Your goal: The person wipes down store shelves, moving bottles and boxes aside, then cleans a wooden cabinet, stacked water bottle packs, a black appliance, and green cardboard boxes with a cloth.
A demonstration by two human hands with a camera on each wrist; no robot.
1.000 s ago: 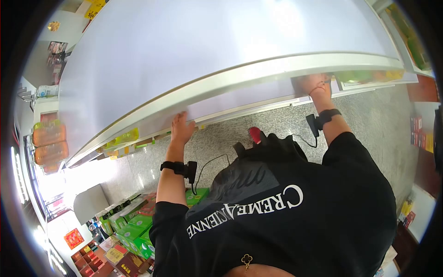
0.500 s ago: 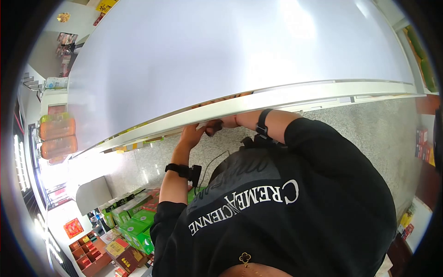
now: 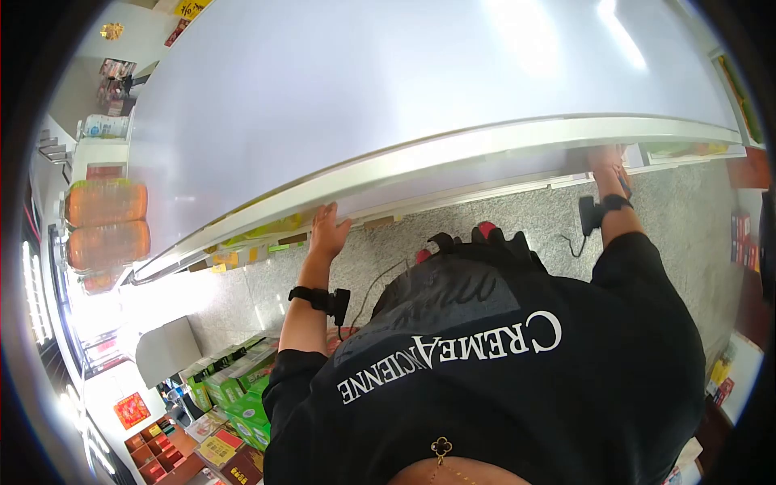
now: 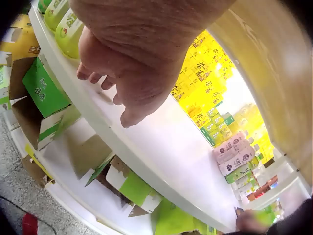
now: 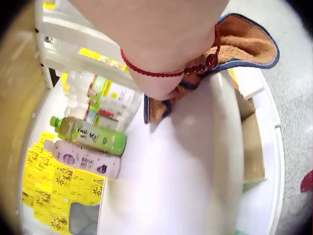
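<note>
A brown cloth with a blue border [image 5: 249, 41] lies bunched under my right hand [image 5: 161, 78] on a white shelf [image 5: 166, 196]; my fingers are hidden behind the wrist. In the head view, the right hand [image 3: 608, 158] is at the shelf's right part, under the white top panel [image 3: 404, 89]. My left hand [image 4: 134, 58] holds nothing, its fingers loosely bent over the shelf edge [image 4: 102, 129]. The head view has the left hand [image 3: 327, 234] at the shelf front, further left, fingers apart.
Bottles [image 5: 90, 134] stand at the back of the shelf beside yellow packs [image 5: 58, 186]. Cut cardboard boxes [image 4: 46, 98] sit on a lower shelf. Green boxes [image 3: 246, 408] are stacked behind at the left. Large orange bottles [image 3: 105, 204] stand at the far left.
My right hand moved left to beside my left hand, then back to the right, now further right than at first. The left hand has stayed nearly in place.
</note>
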